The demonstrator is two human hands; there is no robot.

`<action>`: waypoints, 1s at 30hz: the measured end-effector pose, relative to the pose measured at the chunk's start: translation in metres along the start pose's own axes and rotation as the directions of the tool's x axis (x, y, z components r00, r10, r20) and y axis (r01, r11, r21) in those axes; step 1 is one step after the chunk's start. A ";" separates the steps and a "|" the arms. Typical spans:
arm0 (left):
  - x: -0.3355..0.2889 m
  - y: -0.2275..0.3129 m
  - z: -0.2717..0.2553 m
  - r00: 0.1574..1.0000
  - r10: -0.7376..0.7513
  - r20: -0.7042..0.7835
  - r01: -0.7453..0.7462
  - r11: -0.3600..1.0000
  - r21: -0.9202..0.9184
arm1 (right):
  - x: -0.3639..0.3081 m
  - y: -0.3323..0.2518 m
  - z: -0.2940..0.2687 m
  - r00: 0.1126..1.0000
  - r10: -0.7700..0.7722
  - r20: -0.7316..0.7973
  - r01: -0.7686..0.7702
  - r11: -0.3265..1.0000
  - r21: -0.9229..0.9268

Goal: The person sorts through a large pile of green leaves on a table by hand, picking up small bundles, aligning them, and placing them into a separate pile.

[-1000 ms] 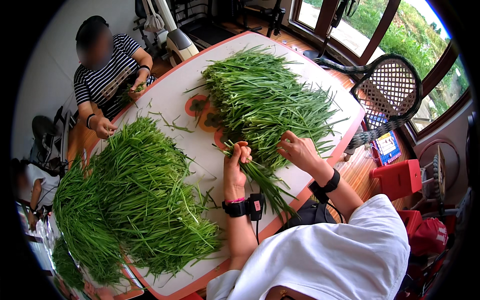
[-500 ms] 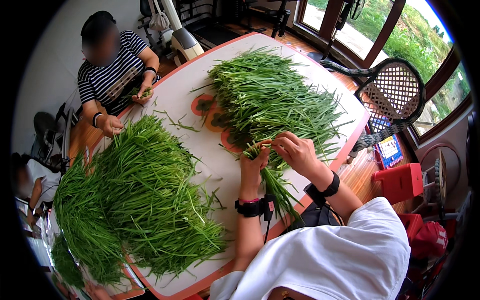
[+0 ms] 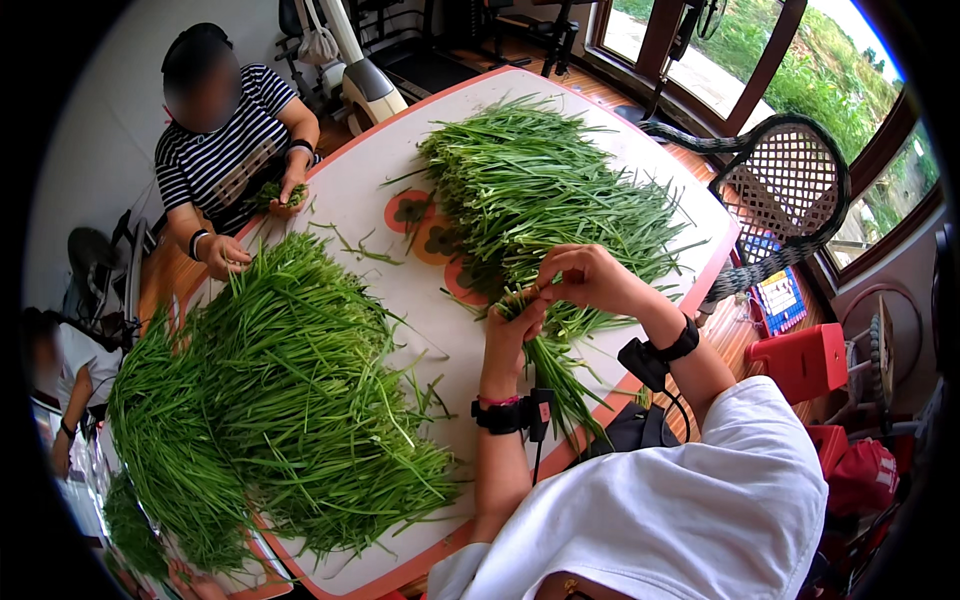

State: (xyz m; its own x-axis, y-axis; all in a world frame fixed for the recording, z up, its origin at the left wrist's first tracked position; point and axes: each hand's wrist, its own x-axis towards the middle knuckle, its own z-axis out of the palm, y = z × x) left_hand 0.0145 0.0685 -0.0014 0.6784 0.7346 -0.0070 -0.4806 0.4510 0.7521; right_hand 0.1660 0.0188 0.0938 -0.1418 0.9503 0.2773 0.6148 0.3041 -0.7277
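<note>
My left hand (image 3: pixel 512 335) is closed round a bunch of garlic chives (image 3: pixel 560 380), cut ends up, with the long green leaves hanging toward the table's near edge. Fingers pinched, my right hand (image 3: pixel 592 280) is raised just above and right of the bunch's top. Whatever it pinches is too small to make out. Directly beyond my hands lies a large pile of chives (image 3: pixel 530 190) with leaves pointing right. An even bigger heap of chives (image 3: pixel 310 390) covers the left side of the white table (image 3: pixel 420 330).
Across the table at the far left, a person in a striped shirt (image 3: pixel 255 130) holds some greens. Another person (image 3: pixel 85 365) is at the left rim. A wicker chair (image 3: pixel 785 175) stands at the right, near a red stool (image 3: pixel 800 360). Loose leaves (image 3: pixel 360 245) lie between the piles.
My right hand has lifted slightly, its elbow swinging out to the right. My left hand has barely moved and keeps hold of the bunch of garlic chives.
</note>
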 end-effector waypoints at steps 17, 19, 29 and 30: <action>0.002 -0.007 -0.005 0.999 -0.046 0.010 0.047 0.995 -0.087 | -0.009 -0.002 0.015 0.987 -0.097 -0.127 0.056 0.956 -0.288; -0.001 -0.002 -0.004 0.999 -0.051 0.005 0.051 0.998 -0.041 | -0.007 -0.002 0.013 0.993 -0.078 -0.088 0.057 0.974 -0.218; -0.002 -0.012 0.007 0.984 -0.023 -0.175 0.046 0.990 0.130 | -0.028 0.021 0.018 0.963 -0.271 -0.004 0.229 0.822 -0.522; -0.003 -0.013 0.010 0.981 -0.013 -0.193 0.043 0.988 0.149 | -0.032 0.025 0.018 0.961 -0.275 0.004 0.238 0.823 -0.516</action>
State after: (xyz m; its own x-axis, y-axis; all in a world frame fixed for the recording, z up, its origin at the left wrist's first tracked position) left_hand 0.0244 0.0549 -0.0043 0.5651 0.8124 -0.1439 -0.3627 0.4013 0.8411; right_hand 0.1716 -0.0030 0.0550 -0.3086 0.8301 0.4643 0.8724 0.4416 -0.2096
